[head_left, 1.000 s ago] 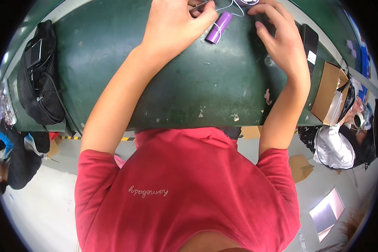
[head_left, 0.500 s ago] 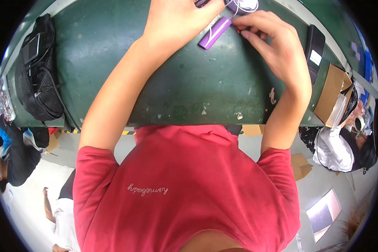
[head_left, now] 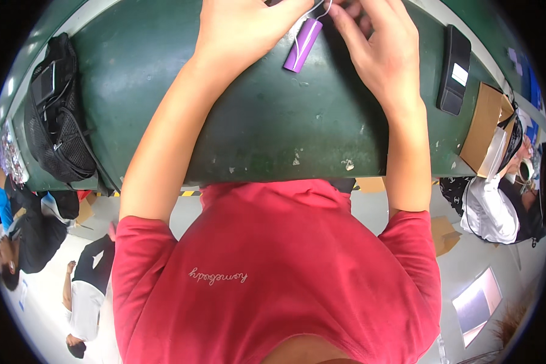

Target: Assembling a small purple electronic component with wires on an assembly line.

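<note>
A purple cylinder (head_left: 303, 47), like a battery cell, lies tilted on the green table, with a thin pale wire (head_left: 328, 7) running from its upper end. My left hand (head_left: 239, 30) is on the left of it, thumb reaching toward the wire. Its fingers curl at the picture's top edge and are partly cut off, so what they hold is hidden. On the other side, my right hand (head_left: 385, 51) is closed, its thumb and fingertips pinching at the wire. The cylinder itself rests apart from both palms.
A black mesh bag (head_left: 60, 115) with a dark device lies at the left of the green table (head_left: 273, 133). To the right are a black flat case (head_left: 454, 70) with a white label and an open cardboard box (head_left: 485, 130). Other people sit or stand beyond both sides.
My right hand has moved up and left, closer to the left hand. The cylinder has turned slightly more upright. The purple round thing at the top is no longer visible.
</note>
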Motion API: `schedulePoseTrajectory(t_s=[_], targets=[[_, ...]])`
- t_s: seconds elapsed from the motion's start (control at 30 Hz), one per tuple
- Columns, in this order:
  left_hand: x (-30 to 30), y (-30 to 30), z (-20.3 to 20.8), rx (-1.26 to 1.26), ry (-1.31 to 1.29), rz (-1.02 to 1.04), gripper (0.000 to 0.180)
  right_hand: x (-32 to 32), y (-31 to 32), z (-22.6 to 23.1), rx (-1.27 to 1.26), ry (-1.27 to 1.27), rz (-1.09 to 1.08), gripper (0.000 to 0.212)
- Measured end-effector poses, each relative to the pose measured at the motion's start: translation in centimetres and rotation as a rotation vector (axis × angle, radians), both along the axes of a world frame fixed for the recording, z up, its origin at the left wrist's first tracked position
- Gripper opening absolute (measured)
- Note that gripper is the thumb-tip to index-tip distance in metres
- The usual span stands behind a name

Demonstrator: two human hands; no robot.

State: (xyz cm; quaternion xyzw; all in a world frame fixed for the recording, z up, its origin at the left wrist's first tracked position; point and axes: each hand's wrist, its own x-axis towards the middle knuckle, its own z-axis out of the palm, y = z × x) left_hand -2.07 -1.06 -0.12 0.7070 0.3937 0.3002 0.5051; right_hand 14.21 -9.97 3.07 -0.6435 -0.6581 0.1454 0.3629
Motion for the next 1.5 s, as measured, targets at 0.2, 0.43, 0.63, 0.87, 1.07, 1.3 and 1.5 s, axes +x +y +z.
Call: schedulePoseTrajectory(t_s=[0.2, 0.43, 0.63, 0.87, 1.07, 1.3, 1.5], targets=[[0.5, -0.7, 0.9, -0.083, -0.235, 0.047, 0.016, -1.7, 0.2, -0.3, 0.026, 0.287, -0.162, 0.011], [0.2, -0.4, 1.1, 0.069, -0.139, 0.019, 0.02, -1.4, 0.7, -2.3, 0.156, 0.482, -0.179, 0.019], [0.2, -0.6, 1.0, 0.062, -0.17, 0.004, 0.025, -0.9, 0.6, -2.2, 0.128, 0.348, -0.182, 0.02], [0.1, -0.5, 0.8, 0.113, -0.142, 0.0, 0.027, -1.3, 0.7, -1.7, 0.14, 0.13, -0.22, 0.018], [0.1, -0.6, 0.8, 0.167, -0.143, 0.009, 0.027, -0.9, 0.7, -1.7, 0.141, 0.14, -0.211, 0.018], [0.1, -0.5, 0.7, 0.189, -0.148, 0.009, 0.028, -1.0, 0.7, -1.3, 0.157, 0.047, -0.198, 0.019], [0.0, -0.7, 0.7, 0.179, -0.138, -0.003, 0.028, -1.1, 0.7, -1.2, 0.155, -0.011, -0.19, 0.02]])
